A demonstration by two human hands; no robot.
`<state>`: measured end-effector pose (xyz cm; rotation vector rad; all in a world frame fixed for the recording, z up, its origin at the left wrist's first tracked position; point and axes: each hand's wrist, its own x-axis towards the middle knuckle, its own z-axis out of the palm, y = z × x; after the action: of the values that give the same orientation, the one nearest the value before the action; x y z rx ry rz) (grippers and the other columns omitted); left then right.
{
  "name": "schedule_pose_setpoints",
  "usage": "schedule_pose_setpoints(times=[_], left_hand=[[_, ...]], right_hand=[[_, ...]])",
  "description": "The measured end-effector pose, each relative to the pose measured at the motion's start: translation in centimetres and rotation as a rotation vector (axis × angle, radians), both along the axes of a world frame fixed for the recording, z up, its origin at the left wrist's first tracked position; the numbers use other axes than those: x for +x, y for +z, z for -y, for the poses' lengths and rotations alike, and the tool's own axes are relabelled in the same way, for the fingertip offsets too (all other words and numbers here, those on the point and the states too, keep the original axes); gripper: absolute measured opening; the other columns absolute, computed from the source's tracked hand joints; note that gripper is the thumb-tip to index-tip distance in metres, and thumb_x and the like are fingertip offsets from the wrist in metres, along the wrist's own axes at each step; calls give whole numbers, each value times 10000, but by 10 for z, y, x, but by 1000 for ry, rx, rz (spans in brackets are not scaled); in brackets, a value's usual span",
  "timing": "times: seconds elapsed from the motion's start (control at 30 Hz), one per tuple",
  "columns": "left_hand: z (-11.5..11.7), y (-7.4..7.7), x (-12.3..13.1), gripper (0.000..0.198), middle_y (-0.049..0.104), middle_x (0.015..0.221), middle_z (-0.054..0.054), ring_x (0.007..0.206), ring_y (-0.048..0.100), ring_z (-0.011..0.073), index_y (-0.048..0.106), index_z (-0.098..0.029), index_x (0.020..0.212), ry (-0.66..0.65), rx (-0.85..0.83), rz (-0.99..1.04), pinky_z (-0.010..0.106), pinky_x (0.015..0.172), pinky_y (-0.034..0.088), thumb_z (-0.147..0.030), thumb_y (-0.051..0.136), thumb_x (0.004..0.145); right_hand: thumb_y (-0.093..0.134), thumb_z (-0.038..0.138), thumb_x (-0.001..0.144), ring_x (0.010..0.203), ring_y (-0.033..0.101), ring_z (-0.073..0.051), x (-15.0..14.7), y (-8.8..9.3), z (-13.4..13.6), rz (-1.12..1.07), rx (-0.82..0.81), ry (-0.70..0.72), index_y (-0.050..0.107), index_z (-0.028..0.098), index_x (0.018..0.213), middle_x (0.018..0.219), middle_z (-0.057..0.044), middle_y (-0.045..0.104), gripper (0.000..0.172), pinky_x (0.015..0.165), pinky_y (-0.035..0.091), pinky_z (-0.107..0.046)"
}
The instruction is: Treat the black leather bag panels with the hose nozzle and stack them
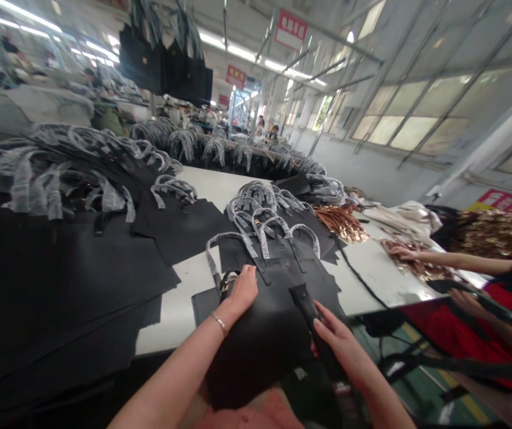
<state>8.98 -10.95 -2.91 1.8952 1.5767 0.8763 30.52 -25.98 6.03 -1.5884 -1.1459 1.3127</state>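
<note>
A black leather-like bag panel (pixel 269 322) hangs over the table's front edge toward me, with plastic-wrapped handles (pixel 278 229) around its far end. My left hand (pixel 240 290) is closed at the panel's left side, beside a dark curled piece with a shiny part (pixel 227 282). What its fingers grip is hidden. My right hand (pixel 334 333) is wrapped round a wide black strap (pixel 301 296), whose far end lies over the panel's right part. The strap's near end runs down below the hand, where it is dark and blurred.
Large stacks of black panels (pixel 59 268) with wrapped handles cover the table's left. Copper-coloured pieces (pixel 340 223) lie to the right on the white table (pixel 367 268). Another person's hand (pixel 405 253) touches similar pieces at far right. Black bags (pixel 142 59) hang overhead.
</note>
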Motion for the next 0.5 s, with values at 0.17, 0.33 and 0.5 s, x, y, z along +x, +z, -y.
schedule_pose_setpoints(times=[0.17,0.33,0.5], left_hand=[[-22,-6,19,274,578,1109,174,1017,605,299,627,-130,974,71,-118,53,370,880,424,-200,699,719],[-18,-6,16,261,636,884,112,887,616,270,633,-142,751,132,-71,212,329,771,422,-390,706,720],[-15,37,16,462,524,589,9,628,548,157,503,-176,586,120,1,434,247,591,395,-572,508,825]], right_hand=[[668,586,693,495,551,-146,16,-15,46,21,-66,-44,298,156,1472,589,41,579,964,496,426,-275],[721,550,662,462,542,-152,36,-32,69,-28,-42,-148,261,135,1464,586,42,584,1014,457,421,-273],[751,542,639,464,542,-166,54,-32,72,31,45,-271,280,127,1447,579,44,585,1023,452,414,-278]])
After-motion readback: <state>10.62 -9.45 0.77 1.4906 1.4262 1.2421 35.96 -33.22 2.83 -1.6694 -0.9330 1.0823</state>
